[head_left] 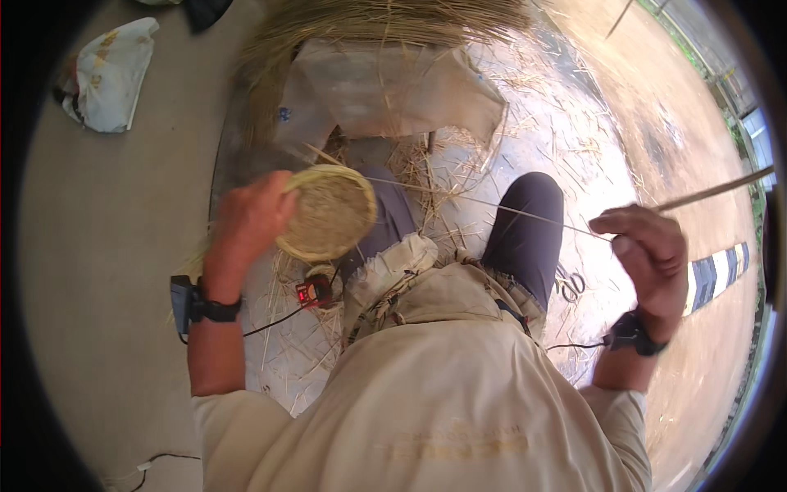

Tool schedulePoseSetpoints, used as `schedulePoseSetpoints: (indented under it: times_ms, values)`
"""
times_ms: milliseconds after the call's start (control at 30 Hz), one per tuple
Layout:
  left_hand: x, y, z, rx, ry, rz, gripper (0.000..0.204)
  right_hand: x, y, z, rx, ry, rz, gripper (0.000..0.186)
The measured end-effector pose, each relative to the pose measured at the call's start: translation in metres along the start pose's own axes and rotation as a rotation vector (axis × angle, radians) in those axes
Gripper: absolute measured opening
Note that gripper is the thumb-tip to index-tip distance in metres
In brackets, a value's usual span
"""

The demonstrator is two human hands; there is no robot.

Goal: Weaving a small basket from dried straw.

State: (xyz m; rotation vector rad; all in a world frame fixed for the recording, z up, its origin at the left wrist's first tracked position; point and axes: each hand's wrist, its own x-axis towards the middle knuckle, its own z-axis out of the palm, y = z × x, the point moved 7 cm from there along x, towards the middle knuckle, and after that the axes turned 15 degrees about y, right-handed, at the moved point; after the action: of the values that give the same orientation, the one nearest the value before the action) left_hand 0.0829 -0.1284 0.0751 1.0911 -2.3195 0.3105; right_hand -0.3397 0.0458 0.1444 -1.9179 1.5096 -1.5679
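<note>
My left hand [258, 211] grips the left rim of a small round straw basket [328, 215], its wide round face turned up over my left knee. A thin pale strand [508, 208] runs taut from the basket's far edge across my lap to the right. Thumb and fingers of my right hand [650, 252] are pinched on the strand's other end, out beyond my right knee. A short straw end [321, 153] sticks out past the basket's far rim. Both hands are slightly blurred.
Ahead lies a big bundle of straw [393, 20] behind a pale cloth sheet [385, 86]. Scissors [572, 284] rest on the straw-littered mat right of my knee. A red device [313, 290] with a cable sits by my left thigh. A white bag [115, 75] lies far left.
</note>
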Motion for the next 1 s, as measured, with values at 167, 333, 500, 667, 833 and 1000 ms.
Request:
schedulePoseSetpoints:
  times_ms: [167,333,500,667,833,1000]
  values:
    - [-0.019,-0.053,-0.026,0.173,-0.071,-0.007,0.017,-0.059,0.117,-0.086,-0.668,-0.108,0.196,0.01]
    - [-0.026,-0.039,-0.029,0.128,-0.16,0.056,0.023,-0.094,0.21,-0.253,-1.266,0.314,0.237,0.024]
    - [-0.022,-0.017,-0.036,0.017,-0.192,0.035,0.021,-0.106,0.26,-0.276,-1.236,0.141,0.445,0.027]
    - [-0.004,0.008,-0.014,-0.133,-0.205,-0.089,0.018,-0.079,0.166,-0.094,-0.442,0.091,0.411,0.028]
    - [0.013,0.052,0.017,-0.312,-0.236,-0.085,0.019,-0.063,0.042,0.109,-0.284,-0.353,-0.084,0.005]
    - [0.013,0.068,0.025,-0.355,-0.277,-0.071,0.018,-0.048,0.026,0.16,-0.518,-0.277,-0.172,0.017]
